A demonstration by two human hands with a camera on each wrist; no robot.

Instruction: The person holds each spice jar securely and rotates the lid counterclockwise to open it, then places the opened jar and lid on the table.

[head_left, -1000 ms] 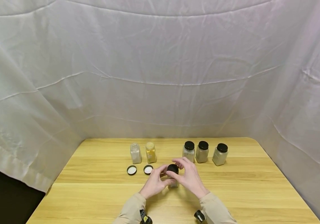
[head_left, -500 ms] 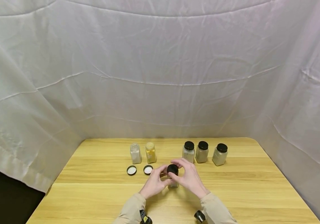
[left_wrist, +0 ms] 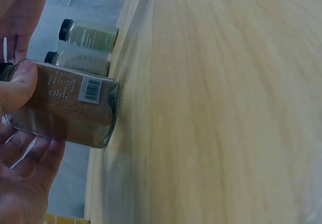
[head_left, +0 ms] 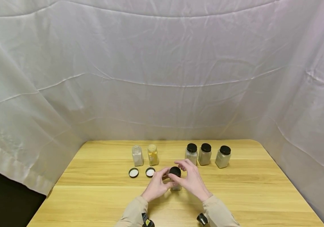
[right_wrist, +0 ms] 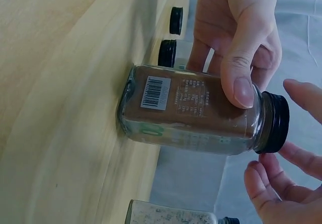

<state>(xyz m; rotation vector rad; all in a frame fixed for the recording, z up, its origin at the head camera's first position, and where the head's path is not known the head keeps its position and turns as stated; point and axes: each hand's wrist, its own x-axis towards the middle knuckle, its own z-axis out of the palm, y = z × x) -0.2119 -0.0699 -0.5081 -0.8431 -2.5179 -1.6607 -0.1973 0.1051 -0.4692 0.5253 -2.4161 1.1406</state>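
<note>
Between my hands a square glass jar of brown powder [right_wrist: 181, 108] stands with its base at the tabletop. A black lid [right_wrist: 275, 123] is on it. My left hand [head_left: 156, 186] grips the jar's upper body, thumb across the near side, as the left wrist view confirms. Around the lid, my right hand [head_left: 192, 181] has loosely bent fingers. Some fingertips touch or nearly touch the lid's edge, while one digit stands off it in the right wrist view. Part of the jar is hidden behind the hands in the head view.
Behind on the left stand two lidless jars, one of pale powder [head_left: 137, 157], one of yellow powder [head_left: 153, 157]. Before them lie two upturned black lids [head_left: 133, 172]. Several black-lidded jars [head_left: 222, 157] stand at the back right. A pale curtain [head_left: 162, 104] surrounds the wooden table [head_left: 99, 201].
My right fingers dip slightly toward the lid half a second ago, then lift back a little. The left hand and the jar keep their place.
</note>
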